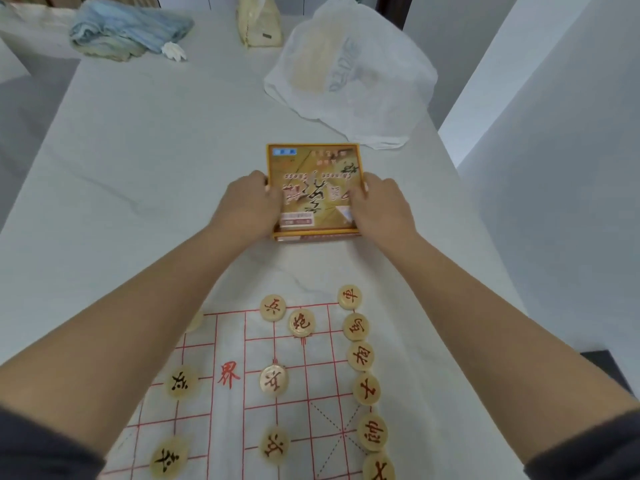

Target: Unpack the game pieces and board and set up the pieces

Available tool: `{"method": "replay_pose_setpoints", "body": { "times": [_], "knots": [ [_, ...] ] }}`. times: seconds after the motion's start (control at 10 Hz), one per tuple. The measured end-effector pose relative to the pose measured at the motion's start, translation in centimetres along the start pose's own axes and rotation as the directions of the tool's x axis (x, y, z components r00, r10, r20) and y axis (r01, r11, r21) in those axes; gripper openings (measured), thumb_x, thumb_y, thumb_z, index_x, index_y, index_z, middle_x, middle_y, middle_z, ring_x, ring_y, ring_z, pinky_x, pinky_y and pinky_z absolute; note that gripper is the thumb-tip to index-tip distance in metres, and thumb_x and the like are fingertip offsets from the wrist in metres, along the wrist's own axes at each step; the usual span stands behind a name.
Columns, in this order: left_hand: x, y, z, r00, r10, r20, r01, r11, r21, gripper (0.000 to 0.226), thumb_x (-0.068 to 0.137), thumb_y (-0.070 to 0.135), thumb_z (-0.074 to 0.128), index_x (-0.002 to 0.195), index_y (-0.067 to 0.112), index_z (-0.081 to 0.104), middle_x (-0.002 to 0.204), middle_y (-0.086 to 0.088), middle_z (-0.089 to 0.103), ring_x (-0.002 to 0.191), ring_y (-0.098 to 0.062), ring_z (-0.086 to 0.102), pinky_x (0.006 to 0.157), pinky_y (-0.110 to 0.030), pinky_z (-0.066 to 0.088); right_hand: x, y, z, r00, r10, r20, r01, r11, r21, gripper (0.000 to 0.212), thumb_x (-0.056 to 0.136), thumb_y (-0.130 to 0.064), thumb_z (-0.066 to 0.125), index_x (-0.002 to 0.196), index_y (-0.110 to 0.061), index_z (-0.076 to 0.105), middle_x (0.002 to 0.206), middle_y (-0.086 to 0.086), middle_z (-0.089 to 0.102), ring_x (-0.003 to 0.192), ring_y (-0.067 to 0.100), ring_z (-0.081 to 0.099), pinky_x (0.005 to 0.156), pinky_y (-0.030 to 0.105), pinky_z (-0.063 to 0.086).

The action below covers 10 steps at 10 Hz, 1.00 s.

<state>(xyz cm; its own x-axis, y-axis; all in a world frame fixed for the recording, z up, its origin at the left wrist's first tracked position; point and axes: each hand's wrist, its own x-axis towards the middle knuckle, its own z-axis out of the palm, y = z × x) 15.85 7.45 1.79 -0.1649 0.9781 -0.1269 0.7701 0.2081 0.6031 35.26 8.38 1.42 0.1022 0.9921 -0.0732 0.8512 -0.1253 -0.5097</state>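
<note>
Beyond the far edge of the board [228, 344], on the pale table [138, 150], the game box [313, 174] is gripped from both sides. Its left edge is clasped by the left hand [251, 202], whose fingers are curled over the rim; its right edge is clasped by the right hand [379, 206], with the thumb laid on the lid. The fingertips on both outer walls are hidden. The lid's print is seen upside down and is too blurred to be read. A second orange edge shows under the lid at the near side, and it cannot be told whether the lid is fully seated.

The board, a white sheet with a red grid, is cut off by the bottom of the view and partly covered by both forearms. A column of red-marked pieces [361, 356] is set along its right side, the nearest one cropped. Dark-marked pieces [181, 381] lie on the left part. One piece [195, 320] is almost wholly hidden behind the left forearm [145, 323].

At the far end, a white plastic bag [356, 74], a blue cloth [128, 29] and a cream pouch [258, 22] are seen, the pouch cut off at the top.
</note>
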Motion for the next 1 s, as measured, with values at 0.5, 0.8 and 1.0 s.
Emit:
{"method": "replay_pose_setpoints", "body": {
  "times": [0.5, 0.8, 1.0],
  "knots": [
    [-6.0, 12.6, 11.7, 0.943, 0.19, 0.274, -0.282, 0.893, 0.351, 0.097, 0.067, 0.074, 0.059, 0.133, 0.008, 0.034, 0.12, -0.005, 0.042, 0.108, -0.023, 0.047, 0.083, -0.035, 0.038, -3.5, 14.5, -6.2, 0.975, 0.084, -0.207, -0.119, 0.979, -0.165, 0.035, 0.101, -0.026, 0.035, 0.133, -0.021, 0.049, 0.121, 0.013, 0.054, 0.109, 0.034, 0.049, 0.085, 0.044, 0.044],
    [-8.1, 12.4, 11.0, 0.968, 0.155, 0.196, -0.215, 0.916, 0.34, 0.102, 0.074, 0.075, 0.05, 0.147, 0.016, 0.011, 0.135, -0.007, 0.036, 0.119, -0.028, 0.042, 0.088, -0.042, 0.038, -3.5, 16.1, -6.2, 0.986, 0.096, -0.133, -0.11, 0.988, -0.105, 0.049, 0.098, -0.037, 0.026, 0.146, -0.026, 0.029, 0.143, 0.014, 0.041, 0.13, 0.037, 0.038, 0.103, 0.054, 0.038],
    [-12.7, 4.7, 2.5, 0.959, 0.268, -0.094, -0.239, 0.94, 0.242, 0.057, 0.093, 0.039, 0.046, 0.142, 0.014, 0.031, 0.139, -0.008, 0.038, 0.123, -0.027, 0.038, 0.098, -0.044, 0.033, -8.1, 13.2, -4.9, 0.994, -0.107, -0.028, 0.096, 0.96, -0.262, 0.057, 0.097, -0.042, 0.029, 0.15, -0.023, 0.026, 0.159, 0.009, 0.02, 0.145, 0.035, 0.016, 0.113, 0.057, 0.022]
  ]
}}
